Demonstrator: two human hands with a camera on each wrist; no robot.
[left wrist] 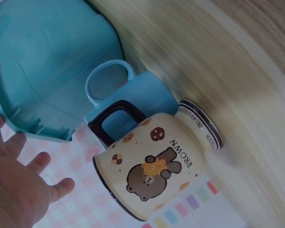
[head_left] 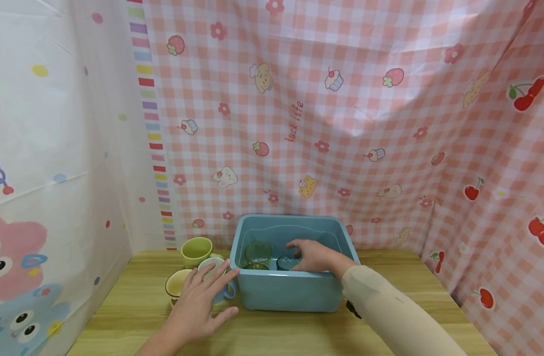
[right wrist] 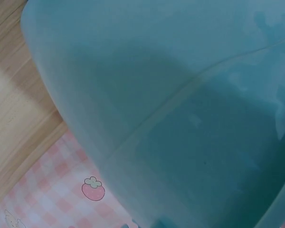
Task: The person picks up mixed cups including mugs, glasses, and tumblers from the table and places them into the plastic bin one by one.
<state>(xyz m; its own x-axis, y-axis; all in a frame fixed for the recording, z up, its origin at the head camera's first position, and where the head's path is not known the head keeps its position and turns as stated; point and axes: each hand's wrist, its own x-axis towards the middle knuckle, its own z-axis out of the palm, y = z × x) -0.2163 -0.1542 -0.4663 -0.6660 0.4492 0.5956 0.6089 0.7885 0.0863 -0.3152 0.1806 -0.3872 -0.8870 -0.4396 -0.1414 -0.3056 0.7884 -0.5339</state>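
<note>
Lower centre, our left hand [head_left: 201, 302] spreads; we can't tell if our right hand [head_left: 317, 256] pinches; slipping could chip the blue glass [head_left: 284, 264].

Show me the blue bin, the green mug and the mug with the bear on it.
Blue bin [head_left: 291, 293]: head view, on its front wall.
Green mug [head_left: 197, 248]: head view, on its inner wall.
Bear mug [left wrist: 154, 164]: left wrist view, on its printed side.

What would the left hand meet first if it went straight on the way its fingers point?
The left hand would probably meet the blue bin first, though depth is hard to judge.
</note>
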